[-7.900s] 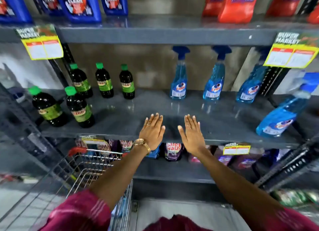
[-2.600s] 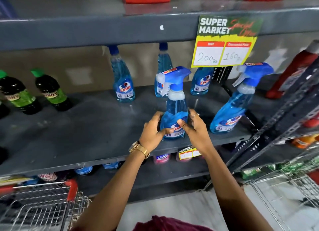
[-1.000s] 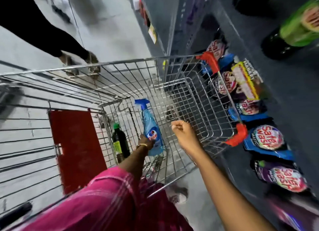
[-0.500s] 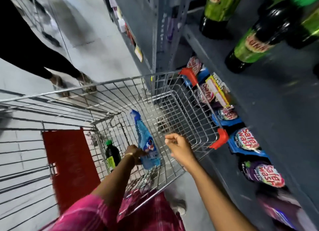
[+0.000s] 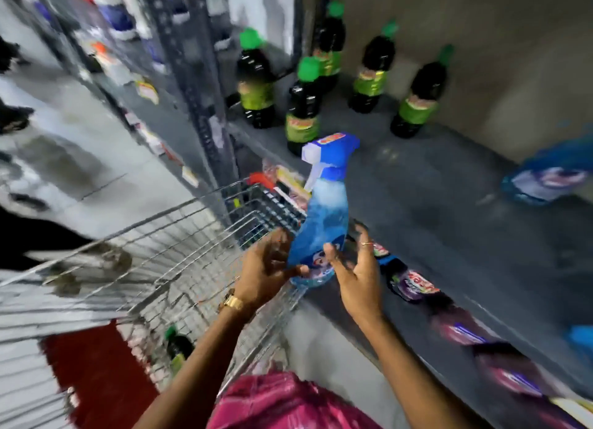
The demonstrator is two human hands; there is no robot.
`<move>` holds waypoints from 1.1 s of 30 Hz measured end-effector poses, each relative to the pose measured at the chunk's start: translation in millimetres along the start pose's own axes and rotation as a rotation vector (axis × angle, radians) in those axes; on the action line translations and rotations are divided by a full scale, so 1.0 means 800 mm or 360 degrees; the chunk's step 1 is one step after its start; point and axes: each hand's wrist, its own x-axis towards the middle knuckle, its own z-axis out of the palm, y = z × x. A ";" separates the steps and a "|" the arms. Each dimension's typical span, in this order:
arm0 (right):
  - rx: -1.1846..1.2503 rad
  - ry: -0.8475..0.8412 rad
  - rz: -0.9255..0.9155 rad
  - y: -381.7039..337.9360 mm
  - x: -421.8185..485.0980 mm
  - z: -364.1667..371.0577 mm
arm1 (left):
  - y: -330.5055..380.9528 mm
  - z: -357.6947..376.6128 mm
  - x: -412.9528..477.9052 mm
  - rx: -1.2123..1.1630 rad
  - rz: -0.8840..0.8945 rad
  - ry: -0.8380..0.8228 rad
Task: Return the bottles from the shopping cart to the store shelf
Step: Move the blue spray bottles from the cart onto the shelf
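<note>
1. The cart [image 5: 179,245] fills the left and lower-left of the view. Its wire rim runs up toward the 1 o'clock direction and ends at a red corner cap [image 5: 258,179], which sits next to the shelf [image 5: 449,210] edge.
2. A dark bottle [image 5: 178,348] with a green cap lies at the bottom of the cart, at about 7 o'clock from the hands, half hidden by the left forearm.
3. The left hand [image 5: 266,268] has a gold watch [image 5: 231,302] on its wrist. It grips the lower body of the spray bottle [image 5: 324,226] from the left; its thumb lies across the label and the fingers curl behind.
4. The spray bottle is blue and stands nearly upright, with its white-and-blue trigger head at 12 o'clock. It is held in the air above the cart's right rim, at the front edge of the shelf. Blur softens its outline.
5. The right hand [image 5: 359,274] has its fingers spread apart. The thumb touches the bottle's label from the right. A ring shows on one finger. Whether the other fingers touch the bottle cannot be told.
6. Five green-capped bottles [image 5: 303,114] stand on the shelf at 12 o'clock from the hands, apart from the spray bottle.
7. A second blue bottle [image 5: 552,175] stands on the shelf at 2 o'clock, heavily blurred.
8. Purple pouches [image 5: 414,287] lie on the lower shelf at 4 o'clock, under the right hand.
</note>
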 end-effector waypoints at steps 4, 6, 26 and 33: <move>0.0163 0.0401 -0.0192 -0.021 -0.008 -0.100 | 0.076 0.078 0.033 0.0265 0.0540 -0.0158; 0.0189 0.0527 -0.0195 -0.019 -0.012 -0.135 | 0.092 0.113 0.046 0.0218 0.0569 -0.0308; -0.0044 0.1066 -0.0116 0.031 -0.009 -0.266 | 0.136 0.291 0.077 -0.0100 0.0465 -0.0814; -0.0095 0.1055 -0.0174 0.029 -0.006 -0.235 | 0.125 0.270 0.078 -0.0129 0.0451 -0.0811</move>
